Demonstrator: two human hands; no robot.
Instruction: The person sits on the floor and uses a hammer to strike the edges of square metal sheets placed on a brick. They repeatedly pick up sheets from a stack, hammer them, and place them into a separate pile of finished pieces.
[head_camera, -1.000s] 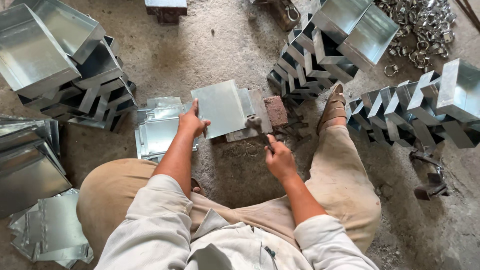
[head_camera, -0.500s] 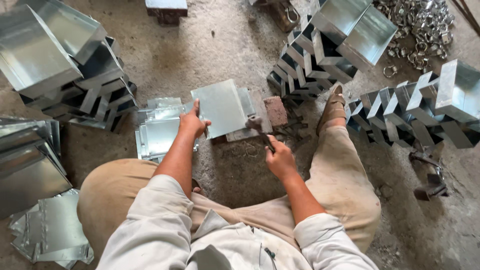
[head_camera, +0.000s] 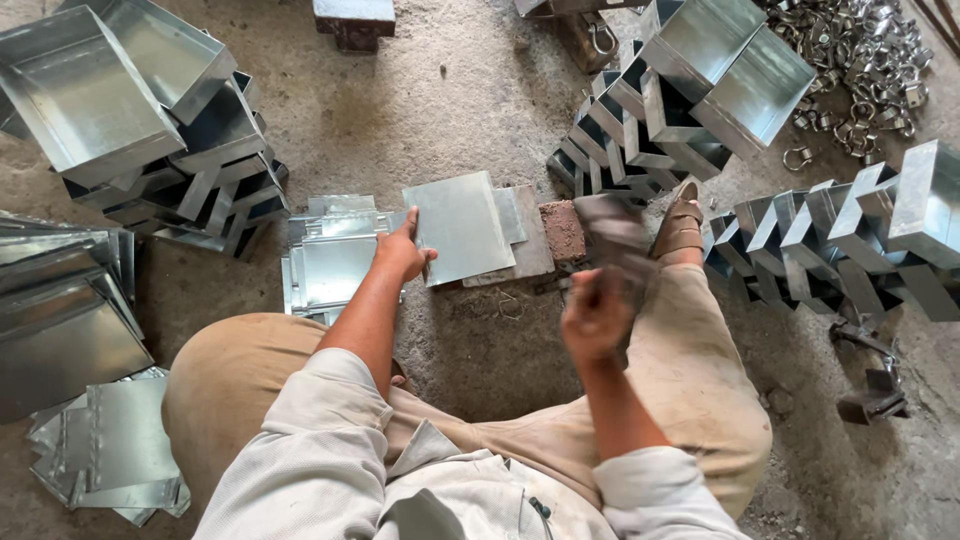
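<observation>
Left hand (head_camera: 402, 252) on metal sheet (head_camera: 462, 226); right hand (head_camera: 596, 315) gripping blurred, perhaps hammer (head_camera: 618, 232).

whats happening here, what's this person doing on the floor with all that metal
A person sits on the concrete floor. The left hand presses on the near edge of a flat metal sheet lying on a block. The right hand is raised and grips a hammer, blurred. Stacks of folded metal trays stand to the left and right, with flat sheets beside the left hand.
</observation>
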